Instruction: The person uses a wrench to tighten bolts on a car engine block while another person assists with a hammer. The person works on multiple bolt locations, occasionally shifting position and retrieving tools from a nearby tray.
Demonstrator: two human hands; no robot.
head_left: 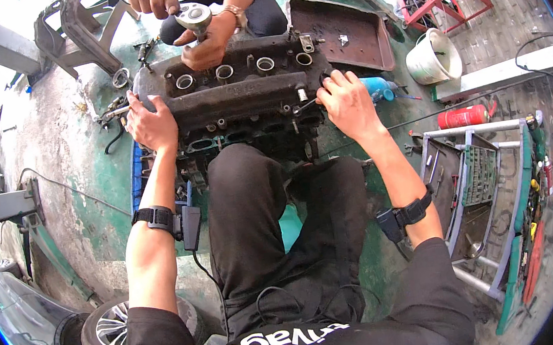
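A dirty, dark engine [240, 95] with a row of round openings in its top cover stands in front of my knees. My left hand [152, 125] grips the cover's left end, its thumb apart from the fingers. Around the right end curl the fingers of my right hand [348, 104]; what lies under them is partly hidden. A thin metal rod [308, 106] reaches toward that hand. Across the engine, another person's hands [207, 44] hold a ratchet wrench [194, 15] above the cover.
A rusty drip tray [372, 52] lies behind the engine at right, near a white bucket [434, 58] and blue bottle [376, 87]. A tool cart [482, 183] and red cylinder [464, 116] are at right. A car wheel [114, 331] is at lower left.
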